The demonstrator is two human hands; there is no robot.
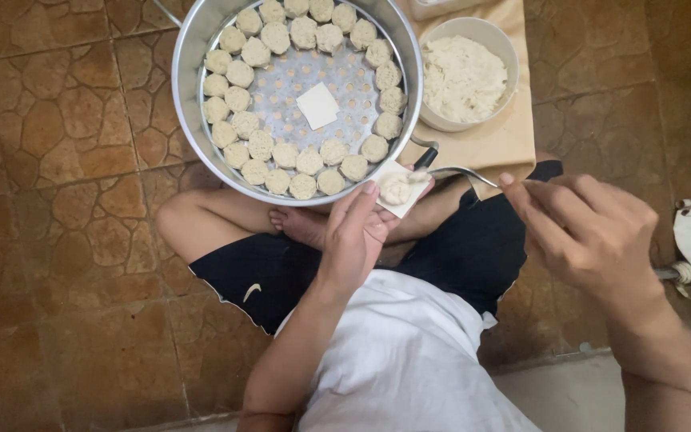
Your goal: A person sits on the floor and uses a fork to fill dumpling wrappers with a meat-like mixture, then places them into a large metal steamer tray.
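Seen from above, the person sits cross-legged on a brown stone-patterned floor (pixel 57 264), white shirt and black shorts closest to the lens. Their left hand (pixel 355 234) is cupped palm-up just past the knees, fingers curled under a square dumpling wrapper (pixel 400 192) that rests on the fingertips, with a small mound of pale filling on it. Their right hand (pixel 589 228) is closed around the handle of a metal spoon (pixel 461 172), thumb and fingers pinching it, and the spoon's tip meets the filling on the wrapper. The step in hand appears to be loading filling onto the wrapper. Just beyond the left hand sits a round metal steamer pot (pixel 189 104) whose perforated tray holds a ring of finished dumplings (pixel 261 146) along the wall, a second row begun at the far side, and one loose white square (pixel 317 105) lying flat near the centre. Beside the pot's right edge, on a tan cloth (pixel 497 140), stands a white bowl (pixel 505 44) of the same pale filling. My judgement is that the next move calls for freeing the spoon cleanly from the mound, then gathering the wrapper's corners around the filling without tearing the thin sheet.
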